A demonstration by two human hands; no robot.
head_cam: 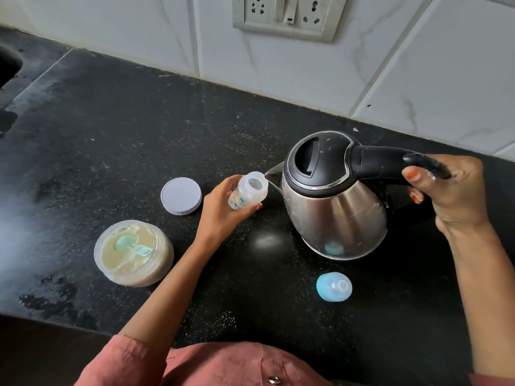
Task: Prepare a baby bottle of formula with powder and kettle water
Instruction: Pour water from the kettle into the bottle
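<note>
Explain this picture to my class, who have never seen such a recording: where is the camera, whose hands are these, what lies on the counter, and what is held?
There is no machine here. A person wears one camera on the head, and it looks down at their own two hands. The left hand holds an open bottle. The right hand grips the handle of a kettle, whose spout is at the bottle's mouth; whether water is flowing cannot be seen. On the black counter lie a white lid, an open tub of powder with a scoop in it, and a blue teat cap.
</note>
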